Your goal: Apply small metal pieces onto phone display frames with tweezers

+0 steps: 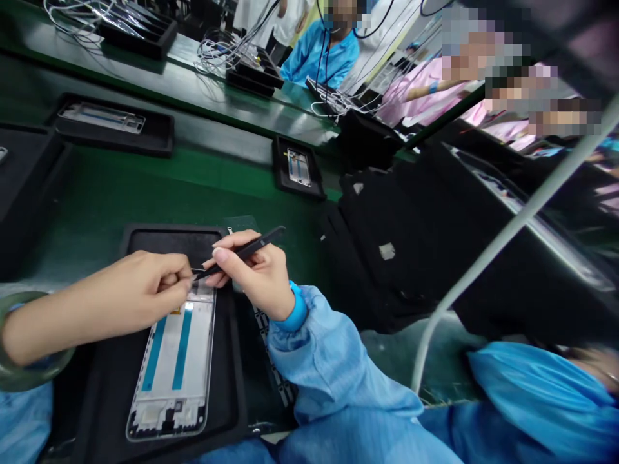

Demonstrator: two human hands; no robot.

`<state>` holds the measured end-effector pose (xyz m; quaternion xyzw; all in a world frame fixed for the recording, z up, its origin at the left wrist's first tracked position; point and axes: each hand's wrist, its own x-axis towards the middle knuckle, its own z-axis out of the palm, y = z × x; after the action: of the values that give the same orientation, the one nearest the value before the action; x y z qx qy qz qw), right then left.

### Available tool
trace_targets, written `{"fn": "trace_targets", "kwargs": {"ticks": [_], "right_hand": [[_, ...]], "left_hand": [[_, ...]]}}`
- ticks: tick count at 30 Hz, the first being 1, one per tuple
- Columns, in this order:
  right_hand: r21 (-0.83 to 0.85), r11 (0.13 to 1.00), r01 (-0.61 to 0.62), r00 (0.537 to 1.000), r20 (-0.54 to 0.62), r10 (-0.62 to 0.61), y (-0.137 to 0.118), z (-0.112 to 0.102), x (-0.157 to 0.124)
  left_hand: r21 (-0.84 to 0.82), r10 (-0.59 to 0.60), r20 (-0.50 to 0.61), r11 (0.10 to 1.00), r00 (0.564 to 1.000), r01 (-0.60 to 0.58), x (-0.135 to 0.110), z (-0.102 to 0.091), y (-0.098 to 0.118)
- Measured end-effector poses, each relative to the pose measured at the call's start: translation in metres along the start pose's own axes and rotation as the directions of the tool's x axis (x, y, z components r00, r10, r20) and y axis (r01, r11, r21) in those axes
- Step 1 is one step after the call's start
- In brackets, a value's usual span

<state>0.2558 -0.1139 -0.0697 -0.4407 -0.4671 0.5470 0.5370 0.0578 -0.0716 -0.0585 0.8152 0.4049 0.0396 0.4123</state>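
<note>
We see white phone frame [170, 361] with two blue stripes, on black tray [109, 399]. Black tweezers [244, 252] in our right hand [256, 274]. Bright blue cuff [294, 310] on light blue sleeve [333, 367]. Pale green bangle [33, 364] by our left hand [145, 290]. Green bench [120, 187] with shiny grey edge [193, 106]. Far off, one person in pink coat [425, 96], one in blue coat [322, 55].

two hands [120, 306] [254, 274] — one tweezers [265, 238]
</note>
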Motion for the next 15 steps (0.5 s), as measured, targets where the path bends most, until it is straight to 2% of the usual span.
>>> {"fn": "trace_targets", "kwargs": {"ticks": [2,5,8,11,15], "right_hand": [[0.075,0.996,-0.052,0.998,-0.038,0.055,0.003,-0.002,0.004],[0.155,0.982,-0.107,0.988,-0.096,0.123,0.007,-0.002,0.009],[0.185,0.972,-0.148,0.982,-0.088,0.166,0.011,0.003,0.010],[0.185,0.966,-0.179,0.980,-0.052,0.192,0.015,0.011,0.012],[0.142,0.961,-0.237,0.971,-0.006,0.241,0.020,0.018,0.015]], "left_hand": [[0.152,0.054,-0.073,0.987,0.996,-0.042,-0.006,-0.004,-0.013],[0.330,0.290,-0.175,0.918,0.941,-0.222,-0.017,-0.002,-0.037],[0.427,0.451,-0.135,0.830,0.882,-0.359,-0.026,0.008,-0.056],[0.444,0.459,-0.132,0.820,0.879,-0.361,-0.035,0.019,-0.063],[0.418,0.428,-0.207,0.852,0.880,-0.316,-0.045,0.027,-0.064]]}}
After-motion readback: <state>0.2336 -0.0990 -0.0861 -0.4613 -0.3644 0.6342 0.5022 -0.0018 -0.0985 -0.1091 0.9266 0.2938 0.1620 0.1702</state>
